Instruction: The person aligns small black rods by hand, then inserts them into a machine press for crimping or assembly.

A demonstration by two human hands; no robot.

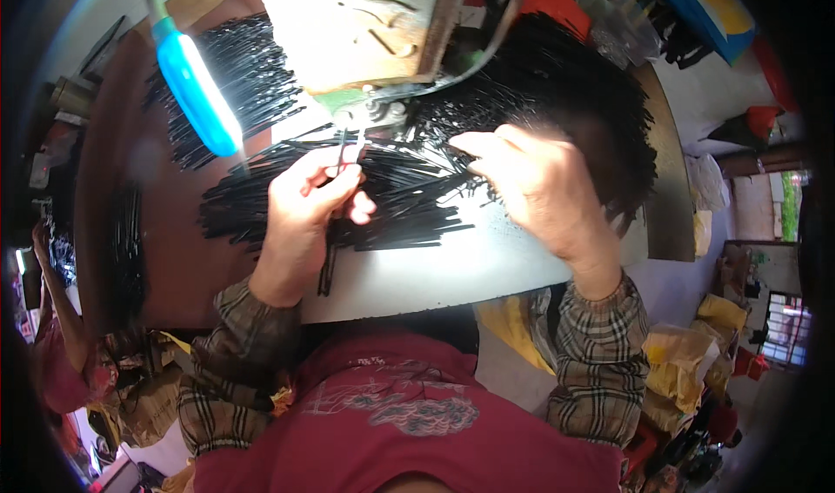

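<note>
Several heaps of thin black strips are covering the table [174, 271], so the work is looking well under way but far from finished. The left hand [300, 201] is pinching a black strip [343, 152] between thumb and fingers, and that strip is standing roughly upright, its top end reaching up to the metal fitting [374, 110] at the near edge of the machine [357, 49]. Whether the end is sitting inside the fitting or just in front of it, the glare is hiding. Dark ends are hanging below the left hand too, though whether they are belonging to the same strip is not showing.

The right hand [544, 184] is hovering or resting at the near side of the big right-hand heap [565, 75], its fingertips drawn together over the strip ends; I cannot tell whether it is grasping one or only touching them.

A middle heap [400, 210] is spreading beneath and beside the left hand, another heap [222, 75] is lying at the upper left behind the blue lamp [200, 93], and a narrow bundle [126, 241] is lying along the left side. Which heaps are holding finished strips and which are waiting is not showing; judging by sheer bulk, the right-hand heap is making up the largest share, and only one strip is appearing at the fitting.
</note>
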